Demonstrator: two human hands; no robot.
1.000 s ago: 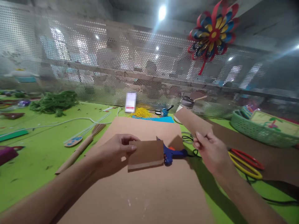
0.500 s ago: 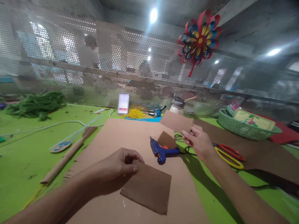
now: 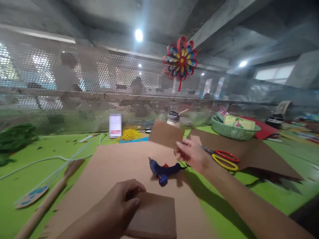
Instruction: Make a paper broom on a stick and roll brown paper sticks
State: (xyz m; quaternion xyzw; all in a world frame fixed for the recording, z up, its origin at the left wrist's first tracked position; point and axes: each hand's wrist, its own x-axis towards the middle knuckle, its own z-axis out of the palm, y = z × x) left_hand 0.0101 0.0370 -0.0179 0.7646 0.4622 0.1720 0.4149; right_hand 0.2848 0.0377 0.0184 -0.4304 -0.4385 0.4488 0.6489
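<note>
You're holding two, btw
Left grip (image 3: 123, 200) pinching one brown card (image 3: 157, 214) toward the near edge of the counter (image 3: 62, 146), right grip (image 3: 195, 154) clamped on a second card (image 3: 165, 133) farther back.

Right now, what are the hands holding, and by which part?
The right hand holds a brown card by its lower right corner; the left hand, another brown card by its upper left corner.

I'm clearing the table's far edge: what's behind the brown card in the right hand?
Behind the brown card, a grey-lidded bottle shows its top; its lower part is covered.
</note>
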